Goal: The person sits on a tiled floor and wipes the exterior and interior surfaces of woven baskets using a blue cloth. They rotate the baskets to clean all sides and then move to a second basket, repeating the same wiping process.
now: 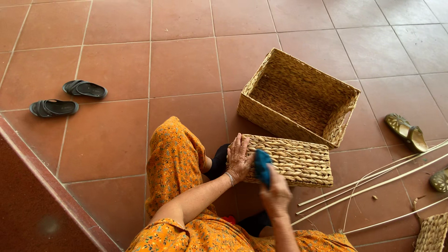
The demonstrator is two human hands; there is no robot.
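Note:
I sit on a tiled floor in orange patterned clothes. A small woven basket (298, 161) lies in front of my knees, bottom or side facing up. My left hand (239, 157) rests flat on its left end, fingers spread, a bracelet on the wrist. My right hand (276, 193) is closed on a blue object (262, 166), which touches the near left part of the basket. What the blue object is I cannot tell. Just behind, a larger open woven basket (298, 97) stands empty, touching the small one.
A pair of black sandals (67, 98) lies at the left. Green sandals (407, 132) lie at the right. Long pale cane strips (378, 186) stretch across the floor at right, beside a woven piece (431, 232). A dark red raised edge (42, 186) runs along the lower left.

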